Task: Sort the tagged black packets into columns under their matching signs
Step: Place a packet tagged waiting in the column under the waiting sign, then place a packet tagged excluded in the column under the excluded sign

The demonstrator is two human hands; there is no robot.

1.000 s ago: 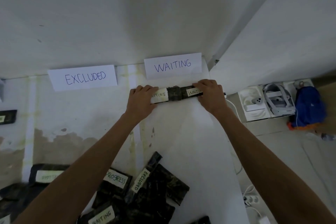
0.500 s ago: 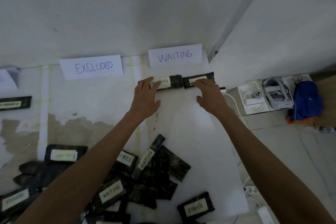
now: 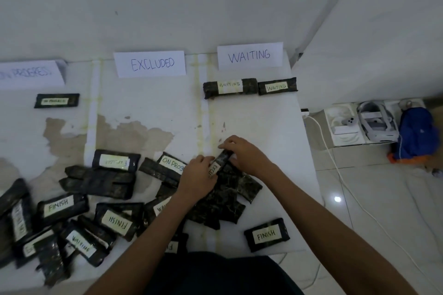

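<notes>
Three paper signs stand along the wall: ON PROGRESS [image 3: 30,74], EXCLUDED [image 3: 151,63] and WAITING [image 3: 250,56]. Two WAITING packets [image 3: 230,87] [image 3: 277,86] lie side by side under the WAITING sign. One packet [image 3: 57,100] lies under ON PROGRESS. A loose pile of tagged black packets [image 3: 107,182] covers the near floor. My left hand [image 3: 197,178] and my right hand [image 3: 244,154] both grip a rolled packet tagged EXCLUDED [image 3: 221,160] at the pile's right end, its tag partly hidden by my fingers.
A FINISH packet [image 3: 266,235] lies alone at the near right. Beyond the white mat's right edge, on the tiled floor, sit a white headset box [image 3: 359,124], a blue bag [image 3: 417,134] and a white cable [image 3: 335,163]. The wall rises right behind the signs.
Both hands left the two WAITING packets under their sign and drew back to the pile, where they took hold of the EXCLUDED packet. The view tilted down and left.
</notes>
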